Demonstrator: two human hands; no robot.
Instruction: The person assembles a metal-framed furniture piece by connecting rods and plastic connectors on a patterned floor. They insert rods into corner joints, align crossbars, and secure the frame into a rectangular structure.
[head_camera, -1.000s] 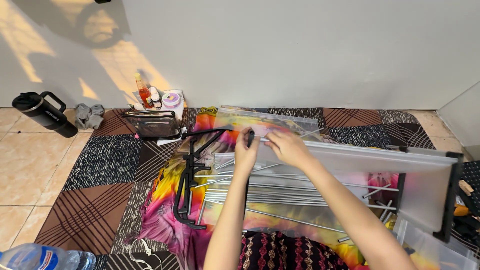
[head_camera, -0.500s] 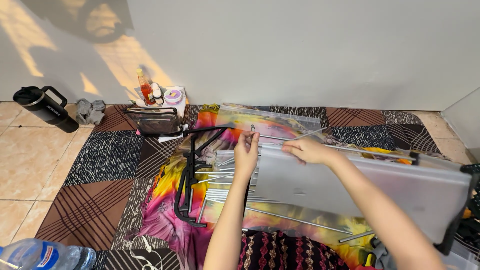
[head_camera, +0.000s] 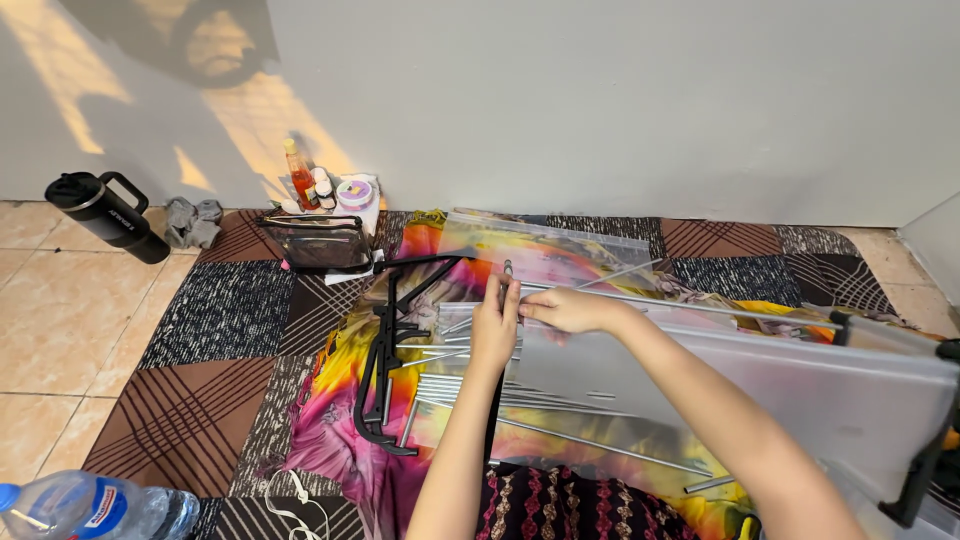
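My left hand (head_camera: 495, 325) and my right hand (head_camera: 568, 309) meet at the near end of a long thin metal rod (head_camera: 700, 305), fingers pinched on it and on the corner of a translucent grey plastic panel (head_camera: 760, 385). The rod runs right along the panel's upper edge to a black corner piece (head_camera: 848, 322). Under my hands lie several loose silver rods (head_camera: 450, 390) on a bright pink and yellow cloth (head_camera: 340, 420). A black plastic frame part (head_camera: 385, 350) lies just left of my left hand.
A clear plastic bag (head_camera: 545, 245) lies beyond my hands. A clear pouch (head_camera: 318, 243), small bottles (head_camera: 305, 185), a black mug (head_camera: 105, 215) and grey socks (head_camera: 193, 222) stand by the wall at left. A water bottle (head_camera: 90, 505) lies at the bottom left on the patchwork rug (head_camera: 225, 310).
The grey panel has swung down from a more upright tilt to lie flatter, and my hands have moved together at its left corner on the rod.
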